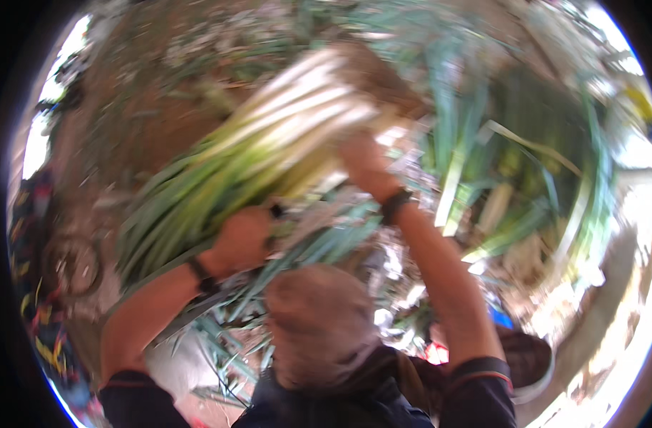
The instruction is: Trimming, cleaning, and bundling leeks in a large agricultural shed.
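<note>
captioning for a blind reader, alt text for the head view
A large bunch of leeks slants across the view, a person's left hand by its green leaves and right hand by its pale stems. More leeks lie to the right; blur hides the exact grips.

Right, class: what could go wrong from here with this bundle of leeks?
Stalks might slip loose: the leek bundle is wide, with the right hand at its near edge by the pale ends and the left hand by the greener part. Loose green leaves lie close beside it and might tangle in.
</note>
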Demonstrator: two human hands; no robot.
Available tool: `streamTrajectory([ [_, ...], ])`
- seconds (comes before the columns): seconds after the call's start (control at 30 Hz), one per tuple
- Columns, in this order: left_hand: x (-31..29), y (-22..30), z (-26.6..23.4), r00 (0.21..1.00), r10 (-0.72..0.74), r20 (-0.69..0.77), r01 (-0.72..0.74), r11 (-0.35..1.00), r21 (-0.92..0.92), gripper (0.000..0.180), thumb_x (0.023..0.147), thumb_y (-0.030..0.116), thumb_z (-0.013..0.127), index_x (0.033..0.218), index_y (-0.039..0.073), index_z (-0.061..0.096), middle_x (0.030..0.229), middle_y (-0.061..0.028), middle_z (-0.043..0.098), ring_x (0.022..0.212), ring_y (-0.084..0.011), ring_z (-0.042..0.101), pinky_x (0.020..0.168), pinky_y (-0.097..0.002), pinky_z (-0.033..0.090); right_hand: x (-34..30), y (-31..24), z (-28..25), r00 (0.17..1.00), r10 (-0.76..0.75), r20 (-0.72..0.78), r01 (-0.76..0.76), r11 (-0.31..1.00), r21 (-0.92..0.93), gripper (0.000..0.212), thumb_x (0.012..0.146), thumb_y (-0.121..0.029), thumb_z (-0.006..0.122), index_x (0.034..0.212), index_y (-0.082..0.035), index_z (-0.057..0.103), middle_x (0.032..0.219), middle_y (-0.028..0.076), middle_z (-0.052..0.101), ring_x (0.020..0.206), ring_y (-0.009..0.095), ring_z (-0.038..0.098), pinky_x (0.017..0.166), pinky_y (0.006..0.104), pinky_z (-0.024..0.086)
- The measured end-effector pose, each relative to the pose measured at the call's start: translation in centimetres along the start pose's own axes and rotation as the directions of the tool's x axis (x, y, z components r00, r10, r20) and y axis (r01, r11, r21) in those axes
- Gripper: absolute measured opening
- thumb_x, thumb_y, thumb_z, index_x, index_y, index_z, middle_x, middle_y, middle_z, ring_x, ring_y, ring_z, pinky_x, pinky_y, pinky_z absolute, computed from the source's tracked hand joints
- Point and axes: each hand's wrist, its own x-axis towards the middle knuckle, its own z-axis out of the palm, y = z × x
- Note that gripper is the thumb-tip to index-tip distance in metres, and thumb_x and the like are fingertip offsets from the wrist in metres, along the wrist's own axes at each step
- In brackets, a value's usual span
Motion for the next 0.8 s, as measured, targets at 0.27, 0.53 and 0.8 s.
streamTrajectory([
  [0.27, -3.5, -2.9, 2.4, 0.955, -0.028, -0.296, 0.046, 0.997, 0.055, 0.066, 0.081, 0.034, 0.065, 0.124, -0.01, 0.042, 0.11, -0.0287, 0.056, 0.101, -0.0437, 0.055, 0.085, -0.0485, 0.045, -13.6, -10.5, -5.3, 0.837, 0.352, 0.419, -0.508, 0.784, 0.357, 0.05, 0.089, -0.006, 0.046, 0.139, -0.009, 0.044, 0.136, 0.02, 0.048, 0.13, 0.035, 0.043, 0.113, 0.0467, 0.029],
  [0.53, -6.5, 1.7, -3.5, 0.964, 0.032, -0.265, 0.078, 0.916, 0.394, 0.055, 0.08, 0.016, 0.067, 0.126, -0.006, 0.047, 0.119, -0.024, 0.056, 0.11, -0.0413, 0.052, 0.094, -0.045, 0.043, -32.0, -2.6, -5.4, 0.005, 0.982, 0.191, -0.991, -0.02, 0.129, 0.022, 0.088, -0.031, 0.059, 0.098, -0.013, 0.067, 0.085, 0.013, 0.069, 0.079, 0.035, 0.066, 0.07, 0.0429, 0.052],
  [0.8, -15.3, 8.0, -9.7, 0.923, -0.253, -0.291, 0.247, 0.967, -0.058, 0.036, 0.08, 0.005, 0.064, 0.115, -0.002, 0.059, 0.115, -0.0209, 0.06, 0.107, -0.0398, 0.055, 0.095, -0.045, 0.042, -27.6, 0.4, 0.0, 0.534, 0.796, 0.284, -0.795, 0.587, -0.15, 0.05, 0.082, -0.027, 0.066, 0.122, -0.001, 0.052, 0.114, 0.021, 0.053, 0.083, 0.038, 0.065, 0.068, 0.0493, 0.05],
])
